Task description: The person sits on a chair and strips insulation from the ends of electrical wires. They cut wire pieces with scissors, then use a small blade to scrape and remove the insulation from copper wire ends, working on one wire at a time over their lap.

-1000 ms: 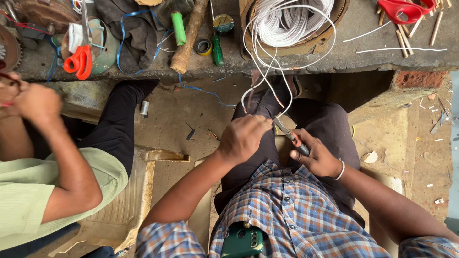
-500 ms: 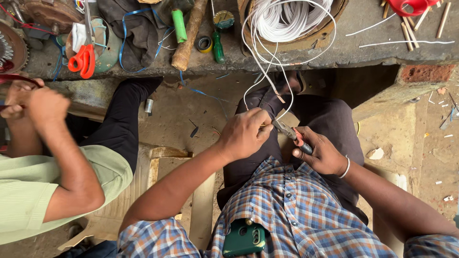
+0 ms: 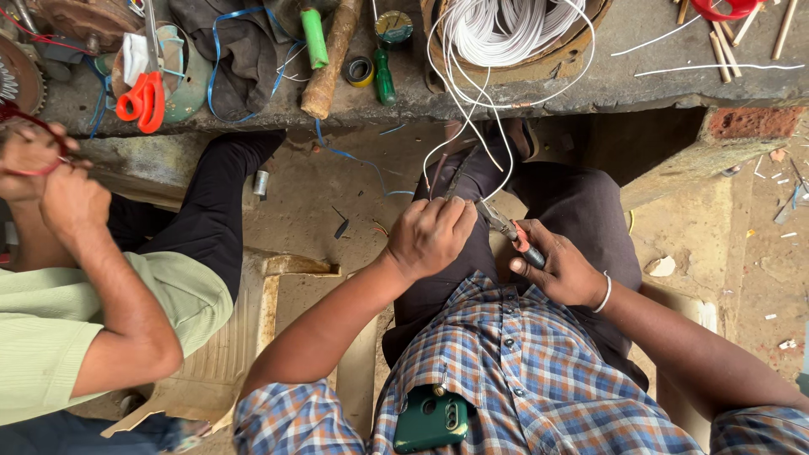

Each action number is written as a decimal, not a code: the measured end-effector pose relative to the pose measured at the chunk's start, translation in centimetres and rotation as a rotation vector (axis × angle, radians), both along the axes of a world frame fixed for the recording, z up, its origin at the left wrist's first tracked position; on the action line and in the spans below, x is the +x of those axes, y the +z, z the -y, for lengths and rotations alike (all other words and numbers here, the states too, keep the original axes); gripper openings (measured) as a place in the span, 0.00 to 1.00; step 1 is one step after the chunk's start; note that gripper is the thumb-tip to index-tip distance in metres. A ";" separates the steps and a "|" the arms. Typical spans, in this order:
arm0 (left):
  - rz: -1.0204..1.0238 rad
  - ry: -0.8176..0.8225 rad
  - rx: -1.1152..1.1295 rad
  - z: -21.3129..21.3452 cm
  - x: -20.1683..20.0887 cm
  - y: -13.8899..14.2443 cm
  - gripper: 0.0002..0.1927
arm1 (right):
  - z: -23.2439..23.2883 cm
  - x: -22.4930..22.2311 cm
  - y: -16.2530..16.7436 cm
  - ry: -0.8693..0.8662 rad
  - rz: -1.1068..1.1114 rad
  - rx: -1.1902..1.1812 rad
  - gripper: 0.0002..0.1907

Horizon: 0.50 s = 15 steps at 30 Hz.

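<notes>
White insulated wire (image 3: 472, 126) runs from the coil (image 3: 506, 29) on the worktop (image 3: 640, 84) down to your lap, its long axis near vertical in the head view and leaning slightly toward your left side at the lower end. Your left hand (image 3: 430, 236) is closed around the lower ends of the strands, fingers curled over them at the knee. Your right hand (image 3: 565, 270) is closed on the red-handled pliers (image 3: 510, 229), whose nose points up and inward to the left hand; the jaws sit just beside the left fingertips, at or very near the wire. Whether they touch the wire cannot be told. The pliers lie across the wire's run, not along it. The left hand is the nearer one to the wire. Another person's hands (image 3: 50, 181) work red wire (image 3: 25, 143) well apart, at the left edge.
</notes>
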State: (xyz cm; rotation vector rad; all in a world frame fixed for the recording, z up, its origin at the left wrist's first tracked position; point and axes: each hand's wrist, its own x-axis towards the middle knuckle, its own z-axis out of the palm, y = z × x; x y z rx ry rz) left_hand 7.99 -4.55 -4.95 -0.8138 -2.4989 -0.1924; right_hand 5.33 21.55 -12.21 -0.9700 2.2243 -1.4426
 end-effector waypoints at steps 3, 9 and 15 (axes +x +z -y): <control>-0.098 -0.001 0.121 0.2 -0.1 -0.8 0.08 | 0.2 -0.3 -0.1 -0.002 -0.010 -0.045 0.29; 0.695 0.088 0.836 1.0 -0.5 -3.0 0.11 | 0.6 -1.2 0.1 -0.096 -0.154 0.042 0.31; 1.406 -0.177 1.527 3.0 -2.0 -4.3 0.13 | 1.5 -1.8 0.6 -0.094 -0.368 0.060 0.31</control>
